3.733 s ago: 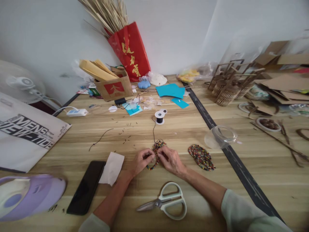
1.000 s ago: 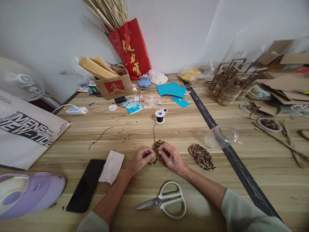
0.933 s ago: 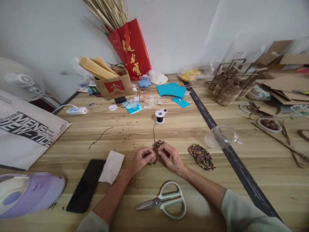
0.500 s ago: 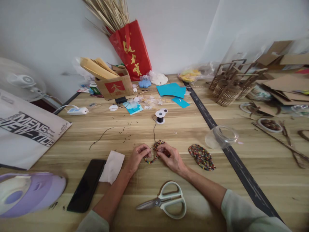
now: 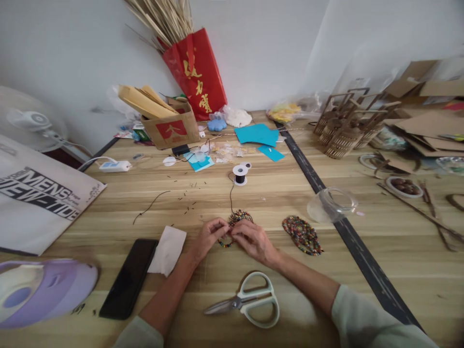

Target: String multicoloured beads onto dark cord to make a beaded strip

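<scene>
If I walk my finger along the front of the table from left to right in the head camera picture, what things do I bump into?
Purple cap → black phone → white tissue → left hand → right hand → finished beaded piece → clear plastic cup. The scissors lie nearer, below the hands.

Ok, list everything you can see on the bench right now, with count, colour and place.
beaded piece: one, multicoloured, between both hands
thread spool: one, white with black thread, beyond the hands
bead pile: one, multicoloured, right of the hands
scissors: one, pale handles, near edge
phone: one, black, lower left
tissue: one, white, beside the phone
clear cup: one, on its side, right
cardboard box: one, brown, far left
red bag: one, against the wall
left hand: pinching the beaded piece
right hand: pinching it too
</scene>
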A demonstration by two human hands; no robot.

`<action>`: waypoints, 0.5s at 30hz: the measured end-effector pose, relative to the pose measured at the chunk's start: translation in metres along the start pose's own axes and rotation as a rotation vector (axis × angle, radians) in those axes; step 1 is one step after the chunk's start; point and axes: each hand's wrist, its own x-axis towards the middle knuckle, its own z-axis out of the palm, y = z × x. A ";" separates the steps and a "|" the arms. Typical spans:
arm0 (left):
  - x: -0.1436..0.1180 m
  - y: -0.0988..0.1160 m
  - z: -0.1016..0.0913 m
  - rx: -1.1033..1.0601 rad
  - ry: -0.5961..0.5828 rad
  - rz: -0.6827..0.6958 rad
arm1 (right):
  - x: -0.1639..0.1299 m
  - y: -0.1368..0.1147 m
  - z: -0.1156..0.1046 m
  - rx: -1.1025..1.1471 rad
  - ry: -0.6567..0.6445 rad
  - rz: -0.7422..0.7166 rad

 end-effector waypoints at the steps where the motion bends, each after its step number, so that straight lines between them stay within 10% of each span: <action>1: -0.001 0.001 0.001 0.002 -0.011 0.005 | -0.001 0.000 0.001 -0.016 -0.001 -0.003; 15: -0.002 0.000 0.004 0.050 -0.043 0.042 | -0.004 0.006 0.000 -0.110 -0.056 0.045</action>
